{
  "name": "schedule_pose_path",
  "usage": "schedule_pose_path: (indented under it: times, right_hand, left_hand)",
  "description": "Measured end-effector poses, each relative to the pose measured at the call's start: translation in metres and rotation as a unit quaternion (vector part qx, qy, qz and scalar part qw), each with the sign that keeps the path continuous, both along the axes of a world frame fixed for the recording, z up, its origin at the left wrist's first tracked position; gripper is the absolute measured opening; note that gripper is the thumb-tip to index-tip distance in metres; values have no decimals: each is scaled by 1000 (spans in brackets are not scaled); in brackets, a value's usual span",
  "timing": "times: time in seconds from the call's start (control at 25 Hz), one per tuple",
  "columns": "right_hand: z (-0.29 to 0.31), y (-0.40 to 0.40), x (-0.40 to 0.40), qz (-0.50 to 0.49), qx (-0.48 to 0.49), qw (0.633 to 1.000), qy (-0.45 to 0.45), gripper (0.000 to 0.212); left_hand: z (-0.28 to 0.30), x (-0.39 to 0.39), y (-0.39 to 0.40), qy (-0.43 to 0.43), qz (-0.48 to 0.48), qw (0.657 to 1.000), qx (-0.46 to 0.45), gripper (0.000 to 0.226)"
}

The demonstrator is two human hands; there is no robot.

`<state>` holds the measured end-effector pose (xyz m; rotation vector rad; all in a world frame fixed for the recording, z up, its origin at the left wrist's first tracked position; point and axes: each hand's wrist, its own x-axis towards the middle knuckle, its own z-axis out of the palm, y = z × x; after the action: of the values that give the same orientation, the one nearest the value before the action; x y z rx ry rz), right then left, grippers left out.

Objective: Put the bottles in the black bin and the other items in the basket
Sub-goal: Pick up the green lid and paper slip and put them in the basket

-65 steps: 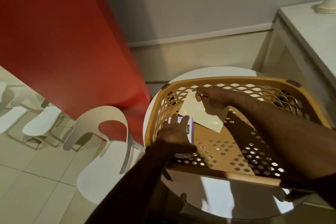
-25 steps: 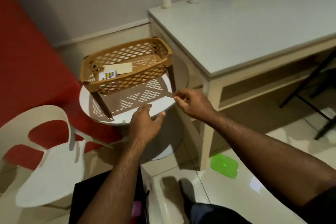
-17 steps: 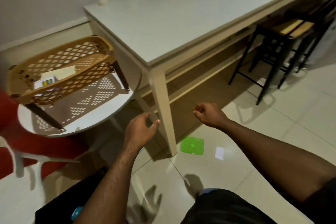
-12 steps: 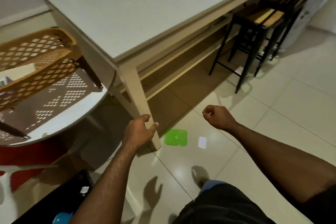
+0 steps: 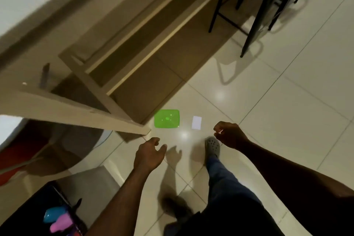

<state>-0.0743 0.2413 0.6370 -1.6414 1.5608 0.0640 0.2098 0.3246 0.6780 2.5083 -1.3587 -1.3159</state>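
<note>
A green square lid [image 5: 167,118] lies flat on the floor tiles beside the table leg [image 5: 122,109]. A small white card [image 5: 196,122] lies just right of it. My left hand [image 5: 150,154] hovers below the lid, fingers loosely curled and apart, holding nothing. My right hand [image 5: 229,136] hangs in a loose fist to the right of the card, empty as far as I can see. The black bin [image 5: 38,214] sits at the bottom left, with a blue bottle [image 5: 50,214] and a pink bottle [image 5: 61,223] inside. The basket is out of view.
The white table [image 5: 47,30] fills the upper left, its lower shelf [image 5: 145,30] slanting above the lid. Black stool legs [image 5: 254,9] stand at the upper right. A round white table edge [image 5: 11,130] shows at the left. My shoe [image 5: 212,146] rests on the tiles near the card.
Both hands left the basket after setting items in it. My view swung right and down to the floor; the basket left the frame and the green lid and white card came closer.
</note>
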Motion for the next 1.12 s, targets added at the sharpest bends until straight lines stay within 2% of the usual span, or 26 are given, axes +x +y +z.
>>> schedule_pose_path:
  times: [0.16, 0.32, 0.56, 0.64, 0.72, 0.84, 0.92, 1.04, 1.12]
  right_hand:
    - [-82, -61, -11, 21, 98, 994, 30, 34]
    - [-182, -103, 6, 24, 137, 990, 34, 35]
    - [-397, -126, 25, 22, 166, 983, 78, 21]
    - [-469, -130, 29, 38, 147, 985, 87, 20]
    - [-527, -134, 33, 62, 116, 987, 92, 28]
    - [-593, -141, 37, 63, 78, 986, 132, 56]
    - [-623, -144, 39, 46, 37, 986, 154, 68]
    - [-648, -149, 42, 31, -18, 985, 167, 68]
    - [-656, -151, 43, 35, -28, 985, 164, 57]
  left_hand:
    - [-77, -24, -62, -15, -16, 996, 81, 47]
    - [-180, -22, -126, -32, 11, 994, 104, 43]
    - [-417, -3, -141, -33, 17, 979, 203, 45]
    - [-496, 9, -136, -38, 75, 976, 200, 46]
    - [-560, 23, -137, -31, 176, 968, 178, 54]
    - [-630, 36, -141, 30, 330, 928, 170, 68]
    - [-658, 40, -149, 78, 440, 880, 162, 57]
    - [-688, 42, -156, 164, 582, 782, 153, 19]
    - [-702, 41, -156, 191, 627, 743, 137, 18]
